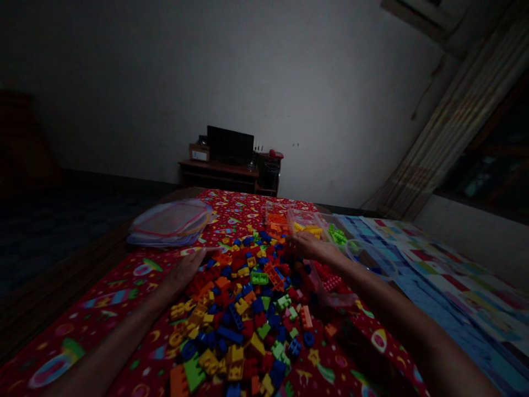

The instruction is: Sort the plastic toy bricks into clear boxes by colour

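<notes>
The left hand (pixel 188 271) reaches to the left edge of a loose heap of plastic building blocks (pixel 243 306), a finger stretched forward, though whether the others are spread or pressed together I cannot tell; the right hand (pixel 312 246) is over the heap's far right side, fingers bent downward beside the open bins, and whether they pinch a block is too dark to tell; the heap lies between the forearms on a red patterned cloth (pixel 142 289); beyond and beside the right hand are orange blocks (pixel 276 220), yellow blocks (pixel 309 229), green blocks (pixel 338 235) and red blocks (pixel 332 283) in clear containers; stacked translucent lids (pixel 171 220) lie beyond the left hand
</notes>
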The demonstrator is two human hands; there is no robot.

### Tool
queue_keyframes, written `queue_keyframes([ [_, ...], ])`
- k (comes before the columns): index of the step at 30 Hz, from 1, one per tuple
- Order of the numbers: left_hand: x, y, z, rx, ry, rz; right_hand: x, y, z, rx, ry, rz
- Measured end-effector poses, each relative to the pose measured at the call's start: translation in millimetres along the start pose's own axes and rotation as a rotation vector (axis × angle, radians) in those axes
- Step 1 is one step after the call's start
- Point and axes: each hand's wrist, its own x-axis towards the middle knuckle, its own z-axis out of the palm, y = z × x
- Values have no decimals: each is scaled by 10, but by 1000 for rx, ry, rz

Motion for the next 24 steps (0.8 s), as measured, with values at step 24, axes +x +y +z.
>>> queue_keyframes([
  [24, 10, -47, -18, -54, -38, 10, 798, 25, -16, 175, 123, 91],
])
